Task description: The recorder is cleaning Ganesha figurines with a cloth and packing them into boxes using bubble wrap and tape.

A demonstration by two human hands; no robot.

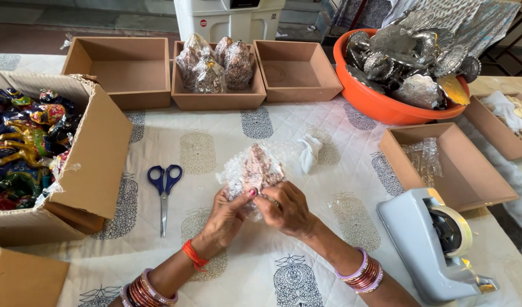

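Both my hands are closed around a small pinkish figurine wrapped in clear bubble wrap [255, 169] at the middle of the table. My left hand [229, 213] grips its lower left side, thumb pressed on the wrap. My right hand [286, 209] pinches the wrap at its lower right. Bangles circle both wrists, and a red thread is tied on the left one. Blue-handled scissors [163, 193] lie shut to the left of my hands. A grey tape dispenser [437, 247] stands at the lower right.
Three shallow brown trays stand at the back; the middle one [215, 99] holds several wrapped figurines. An orange bowl [380, 105] of silver metal pieces sits at back right. A cardboard box [96, 153] of colourful figurines is at left. A crumpled white scrap [311, 150] lies nearby.
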